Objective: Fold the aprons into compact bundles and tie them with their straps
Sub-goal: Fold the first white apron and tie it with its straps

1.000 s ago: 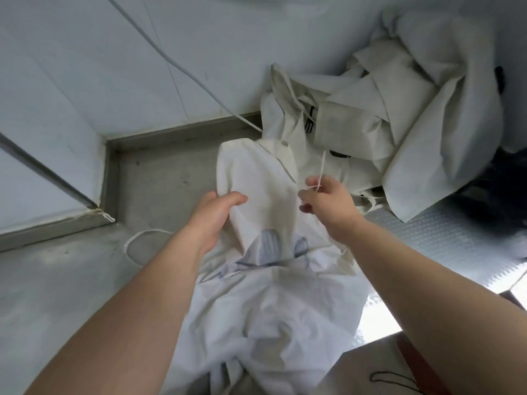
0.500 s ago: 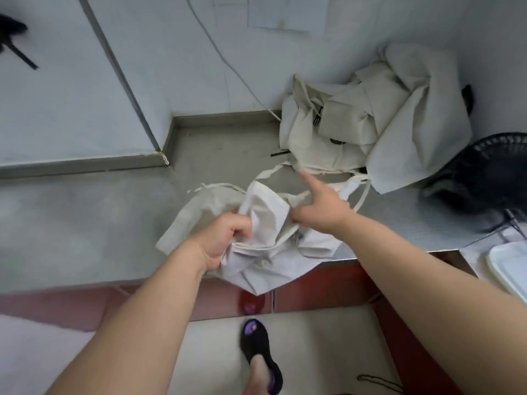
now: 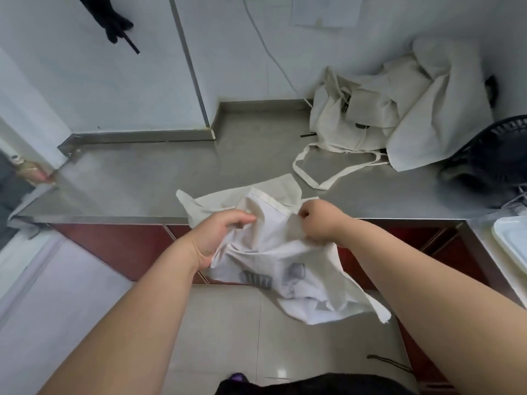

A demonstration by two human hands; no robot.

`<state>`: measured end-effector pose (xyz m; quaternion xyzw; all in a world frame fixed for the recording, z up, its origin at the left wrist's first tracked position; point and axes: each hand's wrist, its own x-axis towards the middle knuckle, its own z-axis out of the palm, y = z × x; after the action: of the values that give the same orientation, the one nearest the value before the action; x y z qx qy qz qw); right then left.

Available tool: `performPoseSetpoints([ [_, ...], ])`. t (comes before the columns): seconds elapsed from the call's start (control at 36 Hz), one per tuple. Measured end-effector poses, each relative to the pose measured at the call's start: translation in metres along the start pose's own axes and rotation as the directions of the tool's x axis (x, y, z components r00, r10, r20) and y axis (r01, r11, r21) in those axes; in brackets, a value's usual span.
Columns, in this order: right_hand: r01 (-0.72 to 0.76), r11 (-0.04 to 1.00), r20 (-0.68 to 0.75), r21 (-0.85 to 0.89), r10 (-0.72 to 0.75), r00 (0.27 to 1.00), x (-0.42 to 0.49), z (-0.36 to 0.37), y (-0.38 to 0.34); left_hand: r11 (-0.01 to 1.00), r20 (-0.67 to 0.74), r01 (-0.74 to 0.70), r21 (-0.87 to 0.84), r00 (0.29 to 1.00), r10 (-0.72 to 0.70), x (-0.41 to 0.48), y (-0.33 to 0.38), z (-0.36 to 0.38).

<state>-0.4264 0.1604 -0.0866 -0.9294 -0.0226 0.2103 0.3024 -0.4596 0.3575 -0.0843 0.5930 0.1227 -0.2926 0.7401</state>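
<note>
at the front edge of the steel counter (image 3: 137, 181) a crumpled white apron (image 3: 273, 260) is held, its upper part laid on the counter top and its printed lower part hung off the edge, in front of the red cabinet fronts. a bunch of its cloth is gripped by the left hand (image 3: 221, 238), fingers curled round it. its hemmed edge is pinched by the right hand (image 3: 320, 223), fingers closed tight. at the counter's back right a pile of aprons (image 3: 413, 109) is heaped against the wall, and a loose strap (image 3: 328, 178) is seen trailing from it across the counter top.
</note>
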Motion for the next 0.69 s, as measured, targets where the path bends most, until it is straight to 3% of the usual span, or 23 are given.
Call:
performPoseSetpoints([
  [0.14,-0.035,0.886,-0.013,0.463,0.046,0.999,-0.006,0.008,-0.008,0.999,-0.146,0.017,0.043,0.989,-0.011,-0.014,-0.013,-0.016],
  [0.19,-0.115,0.806,0.106,0.581,0.065,0.992,-0.012,0.011,-0.014,0.997,-0.232,-0.020,0.081,0.972,0.038,-0.016,-0.015,-0.026],
  [0.28,-0.164,0.875,0.186,0.455,0.087,0.979,-0.014,0.019,-0.020,0.978,-0.318,-0.072,0.198,0.939,0.133,-0.019,-0.014,-0.042],
  [0.36,-0.096,0.979,0.050,0.177,0.089,0.995,-0.014,0.026,-0.022,0.951,-0.367,-0.104,0.293,0.905,0.213,-0.021,-0.016,-0.058],
  [0.44,-0.135,0.990,-0.003,0.035,0.135,0.991,-0.015,0.037,-0.016,0.902,-0.398,-0.006,0.432,0.896,0.197,-0.021,-0.030,-0.076],
  [0.53,-0.172,0.985,-0.039,0.033,0.173,0.984,-0.016,0.056,-0.002,0.892,-0.393,0.090,0.443,0.914,0.103,-0.021,-0.051,-0.089],
  [0.69,-0.092,0.957,-0.247,0.276,0.163,0.955,-0.017,0.084,0.004,0.946,-0.463,0.071,0.317,0.882,0.089,-0.021,-0.070,-0.108],
])
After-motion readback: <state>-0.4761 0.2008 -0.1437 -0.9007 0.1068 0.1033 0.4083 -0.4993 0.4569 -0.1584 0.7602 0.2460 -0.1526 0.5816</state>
